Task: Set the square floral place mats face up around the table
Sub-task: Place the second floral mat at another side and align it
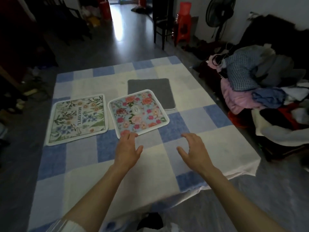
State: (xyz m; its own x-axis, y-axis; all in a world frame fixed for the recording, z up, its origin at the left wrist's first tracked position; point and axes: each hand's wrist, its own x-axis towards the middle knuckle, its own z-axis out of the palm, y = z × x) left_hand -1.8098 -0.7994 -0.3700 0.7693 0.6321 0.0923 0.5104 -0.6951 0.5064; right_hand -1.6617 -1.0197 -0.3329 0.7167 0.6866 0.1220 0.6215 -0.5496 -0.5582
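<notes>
Three square mats lie on the table with a blue-and-white checked cloth (167,164). A white mat with green leaves and the word BEAUTIFUL (77,118) lies face up at the left. A light blue mat with pink and red roses (138,111) lies face up in the middle, turned at an angle. It overlaps the near corner of a third mat (150,86) that shows only its plain grey side. My left hand (127,148) is spread, its fingertips touching the rose mat's near corner. My right hand (194,148) hovers over the cloth, fingers apart, holding nothing.
A heap of clothes (260,91) is piled to the right of the table. Beyond the far edge stand a dark chair (161,22), red plastic stools (183,22) and a floor fan (219,15). Dark furniture lines the left side.
</notes>
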